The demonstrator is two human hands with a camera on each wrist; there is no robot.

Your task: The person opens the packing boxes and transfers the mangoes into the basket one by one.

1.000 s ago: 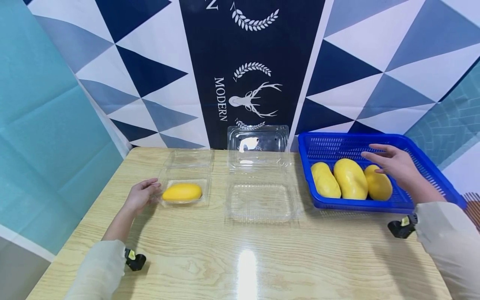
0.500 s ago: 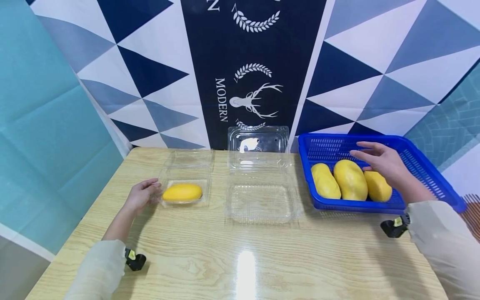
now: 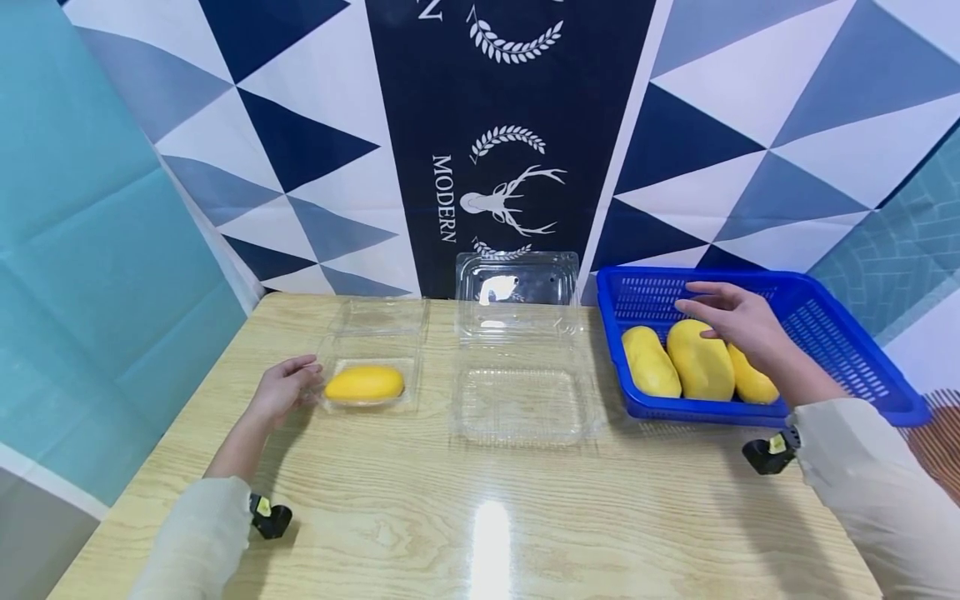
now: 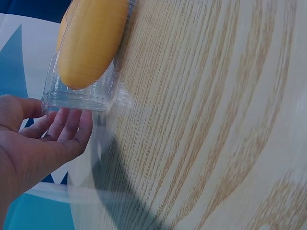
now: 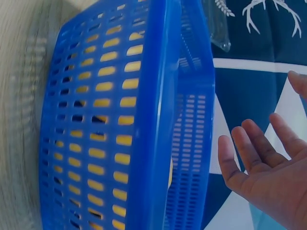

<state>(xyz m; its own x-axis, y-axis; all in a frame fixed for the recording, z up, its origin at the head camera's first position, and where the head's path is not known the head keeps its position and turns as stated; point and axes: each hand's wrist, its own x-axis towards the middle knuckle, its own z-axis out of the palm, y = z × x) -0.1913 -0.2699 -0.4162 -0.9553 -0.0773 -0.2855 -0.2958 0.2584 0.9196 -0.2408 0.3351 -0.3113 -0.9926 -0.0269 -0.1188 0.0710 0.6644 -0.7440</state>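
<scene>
In the head view, a yellow mango lies in the smaller clear plastic clamshell container, its lid folded back. My left hand is at its left end; in the left wrist view the thumb and fingers pinch the rim there. My right hand hovers over the blue basket, fingers spread and holding nothing. Below it lie three yellow mangoes: one on the left, a bigger middle one, and a right one partly hidden by the hand.
A larger clear clamshell container stands open mid-table, its lid raised against the patterned backdrop. The basket's raised rim edges the right side of the wooden table.
My right hand has moved left over the basket, from above the right mango to above the middle one. The left hand and the containers stay put.
</scene>
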